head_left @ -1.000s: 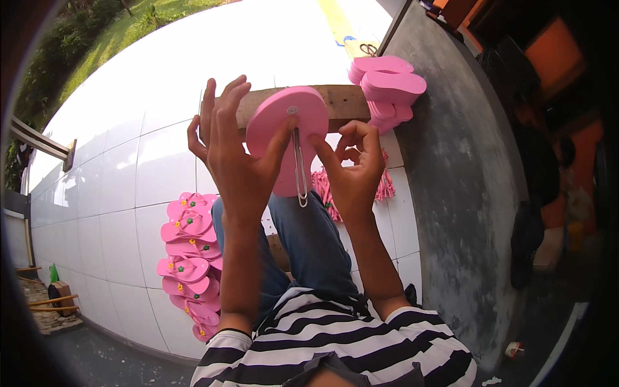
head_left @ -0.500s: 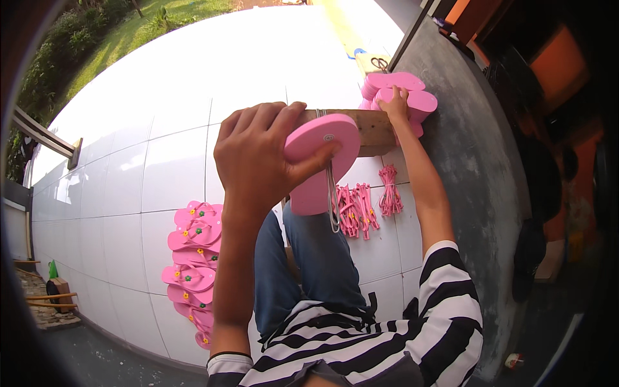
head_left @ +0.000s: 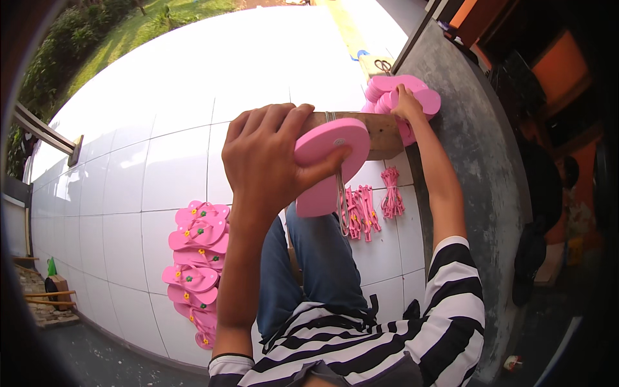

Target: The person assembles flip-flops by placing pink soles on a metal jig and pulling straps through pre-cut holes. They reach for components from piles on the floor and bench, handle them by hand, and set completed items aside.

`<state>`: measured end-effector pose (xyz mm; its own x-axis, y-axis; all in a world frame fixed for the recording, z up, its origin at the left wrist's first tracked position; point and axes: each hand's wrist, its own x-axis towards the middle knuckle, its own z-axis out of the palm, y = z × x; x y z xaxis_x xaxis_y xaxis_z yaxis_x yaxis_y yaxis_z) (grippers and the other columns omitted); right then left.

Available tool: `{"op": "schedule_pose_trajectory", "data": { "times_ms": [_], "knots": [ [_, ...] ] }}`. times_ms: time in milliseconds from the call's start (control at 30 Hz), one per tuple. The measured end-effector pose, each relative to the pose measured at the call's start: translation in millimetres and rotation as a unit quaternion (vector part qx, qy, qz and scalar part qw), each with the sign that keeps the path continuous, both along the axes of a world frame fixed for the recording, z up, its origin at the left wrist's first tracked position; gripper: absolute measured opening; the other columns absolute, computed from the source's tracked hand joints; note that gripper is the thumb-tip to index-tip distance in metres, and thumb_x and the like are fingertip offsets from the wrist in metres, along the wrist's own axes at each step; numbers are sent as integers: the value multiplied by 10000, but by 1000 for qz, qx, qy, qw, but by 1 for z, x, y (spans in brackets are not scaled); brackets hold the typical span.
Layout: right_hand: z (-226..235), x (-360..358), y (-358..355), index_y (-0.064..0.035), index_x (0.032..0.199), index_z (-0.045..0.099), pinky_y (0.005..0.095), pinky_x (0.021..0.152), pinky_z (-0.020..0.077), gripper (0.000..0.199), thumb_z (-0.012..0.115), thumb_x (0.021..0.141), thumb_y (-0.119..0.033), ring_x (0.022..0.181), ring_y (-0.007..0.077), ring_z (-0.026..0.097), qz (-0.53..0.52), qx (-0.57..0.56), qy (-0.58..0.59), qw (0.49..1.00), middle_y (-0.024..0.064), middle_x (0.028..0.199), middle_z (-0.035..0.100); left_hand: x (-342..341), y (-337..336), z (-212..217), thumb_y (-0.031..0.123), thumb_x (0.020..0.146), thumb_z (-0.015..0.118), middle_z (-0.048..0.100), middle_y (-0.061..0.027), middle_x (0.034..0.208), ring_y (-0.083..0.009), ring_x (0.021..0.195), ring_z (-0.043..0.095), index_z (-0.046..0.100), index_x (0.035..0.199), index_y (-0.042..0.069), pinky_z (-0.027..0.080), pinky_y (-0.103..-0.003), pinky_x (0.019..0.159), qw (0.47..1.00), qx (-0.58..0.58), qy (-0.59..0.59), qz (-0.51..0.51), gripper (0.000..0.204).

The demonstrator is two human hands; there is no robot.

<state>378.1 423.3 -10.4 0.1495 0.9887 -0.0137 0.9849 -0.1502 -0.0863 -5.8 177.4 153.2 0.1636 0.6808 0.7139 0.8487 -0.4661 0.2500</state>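
My left hand [head_left: 263, 155] presses a pink flip-flop sole [head_left: 313, 197] against a wooden block [head_left: 385, 135], thumb on the sole's face and fingers over the block's top. A thin metal wire tool [head_left: 343, 209] hangs down by the sole's edge. Farther right, my right hand [head_left: 409, 106] reaches to a pile of pink soles [head_left: 394, 82] and grips one at its near side; its fingertips are partly hidden. Beneath the block lie pink straps [head_left: 366, 216], some with yellow flowers, and a tied strap bundle [head_left: 392, 193].
Overlapping pink flip-flops [head_left: 190, 277] with flowered straps lie left of my legs on white tiles [head_left: 116, 238]. Scissors [head_left: 383, 66] rest beyond the sole pile. A grey ledge [head_left: 474, 168] runs along the right. Grass [head_left: 122, 51] shows at the far left.
My right hand has shifted slightly right and nearer at the pile, its fingers drawing in on a sole. The held sole and block appear slightly farther right in view.
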Motion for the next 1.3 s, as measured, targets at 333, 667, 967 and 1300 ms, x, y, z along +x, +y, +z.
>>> {"op": "schedule_pose_trajectory", "data": {
  "times_ms": [333,667,967,1300],
  "knots": [
    [49,-68,-199,-61,1327,198,269,626,552,577,511,854,44,855,246,694,16,389,535,750,224,1307,416,-10,-8,-2,469,773,759,712,-72,1040,-266,1005,656,707,1069,94,455,-396,908,998,50,-19,-22,481],
    [21,-186,-446,-177,1387,236,366,686,546,680,511,824,89,937,319,570,260,472,278,795,224,1311,348,19,-123,-47,381,907,650,578,-181,1250,-251,1061,605,550,1255,-27,500,-363,860,828,-125,-454,-306,546],
    [-23,-197,-485,-131,995,704,434,956,430,383,881,700,-299,1248,350,393,409,345,204,820,120,1334,395,-10,-156,-26,143,791,822,680,-147,1090,-215,986,673,620,1179,-15,557,-322,780,847,-249,-377,-281,465],
    [89,-199,-397,-83,1148,570,457,961,488,415,787,794,-79,1124,327,590,307,325,459,768,149,1220,581,-8,-115,-45,44,668,811,691,-81,931,-186,839,606,732,923,58,515,-287,725,908,-72,-228,-344,267]
  ]
}}
